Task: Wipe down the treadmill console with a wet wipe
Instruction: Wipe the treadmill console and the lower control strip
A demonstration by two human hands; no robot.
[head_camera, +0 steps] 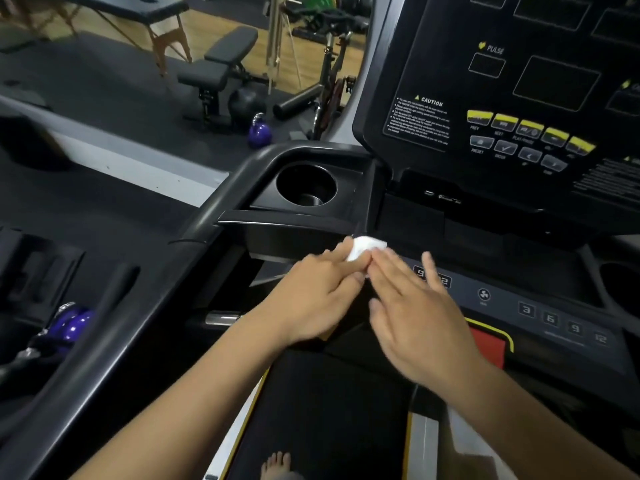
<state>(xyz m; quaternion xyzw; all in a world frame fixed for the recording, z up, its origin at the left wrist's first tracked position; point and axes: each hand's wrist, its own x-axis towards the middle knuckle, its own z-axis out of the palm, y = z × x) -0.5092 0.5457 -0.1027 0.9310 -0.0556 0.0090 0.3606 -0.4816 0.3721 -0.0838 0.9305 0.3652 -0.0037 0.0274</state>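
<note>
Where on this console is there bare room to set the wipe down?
Free: the cup holder left of the display panel, and the dark shelf between that panel and the lower strip. Crowded: the lower strip, where left hand and right hand meet on the wipe, beside number keys and red pad.

Console panel (519, 98) filled upper right of frame. Cup holder (306, 185) sat left of and below it, at centre. Wet wipe (365, 247) lay just below the cup holder, left hand (311, 299) touching it from lower left, right hand (415, 317) from lower right. Number-key strip (554, 320) ran right of the right hand. Treadmill belt (329, 410) at bottom centre, foot (277, 465) on it. Kettlebell (259, 131) and bench (221, 71) behind, upper centre-left.
</note>
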